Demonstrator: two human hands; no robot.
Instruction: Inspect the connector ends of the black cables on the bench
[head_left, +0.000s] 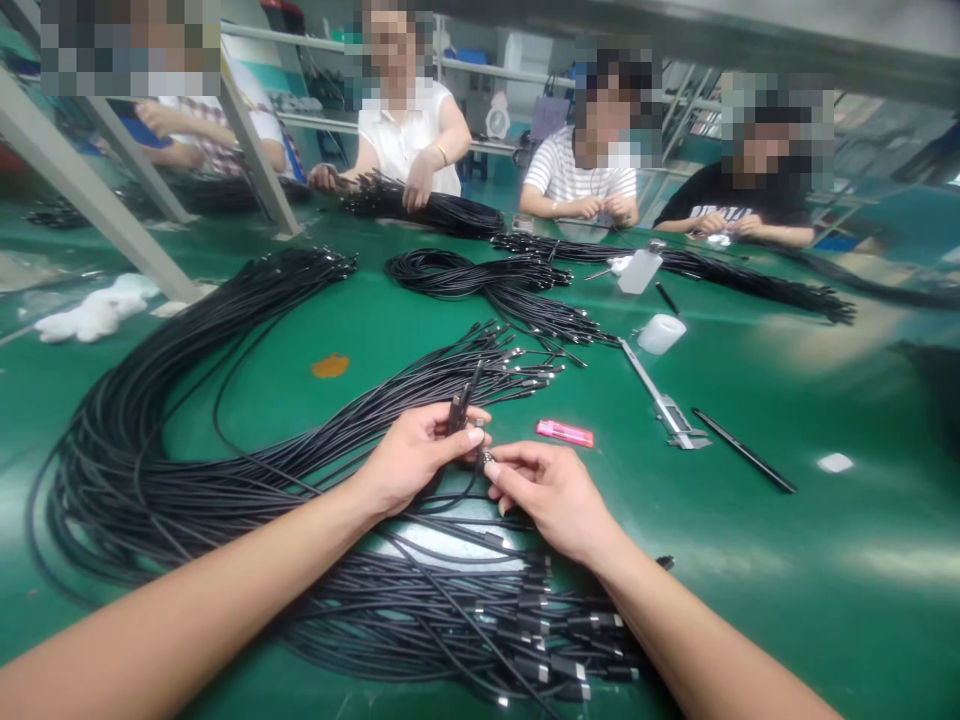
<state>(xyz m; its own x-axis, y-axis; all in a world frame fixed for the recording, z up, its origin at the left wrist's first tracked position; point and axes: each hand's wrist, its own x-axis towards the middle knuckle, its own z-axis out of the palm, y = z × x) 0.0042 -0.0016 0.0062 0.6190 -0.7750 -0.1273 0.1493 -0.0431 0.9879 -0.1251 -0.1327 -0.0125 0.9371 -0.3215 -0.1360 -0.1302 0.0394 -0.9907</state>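
Note:
Black cable ends (pixel 460 408) with plugs stick up out of my left hand (pixel 412 450), whose fingers are closed around them. My right hand (pixel 551 492) pinches a cable near its connector (pixel 486 456), just beside the left fingertips; the exact part between finger and thumb is small and partly covered. A large looped bundle of black cables (pixel 112 430) curves round on the left. Its one set of plug ends (pixel 532 375) lies beyond my hands, and more plugs (pixel 555 665) lie spread below my right wrist.
A pink lighter (pixel 566 433), a caliper (pixel 660 400), a black pen (pixel 742 450) and a white roll (pixel 661 334) lie to the right on the green table (pixel 825 560). Further cable bundles (pixel 465 272) lie farther back. Several people sit across the table. Metal posts (pixel 97 190) stand at left.

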